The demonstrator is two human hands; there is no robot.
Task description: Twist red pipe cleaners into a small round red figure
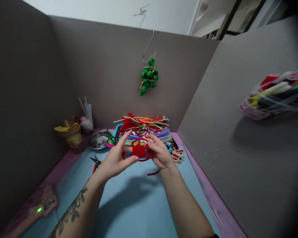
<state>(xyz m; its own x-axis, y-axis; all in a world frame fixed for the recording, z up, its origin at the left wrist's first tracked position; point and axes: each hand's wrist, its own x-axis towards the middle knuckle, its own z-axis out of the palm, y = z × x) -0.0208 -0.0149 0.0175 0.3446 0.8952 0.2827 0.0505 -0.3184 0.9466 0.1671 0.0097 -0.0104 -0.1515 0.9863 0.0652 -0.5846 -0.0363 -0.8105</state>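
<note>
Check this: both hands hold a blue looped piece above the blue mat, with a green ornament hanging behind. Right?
Not quite: the head view shows the looped piece is red. The left hand and right hand hold it above the blue mat, the green ornament hanging behind.

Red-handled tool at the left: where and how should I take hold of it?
Probably by its red handle, coming from the near left: the tool's black tips point away, toward the back, while the handle runs toward the person. The left wrist crowds the right side.
</note>
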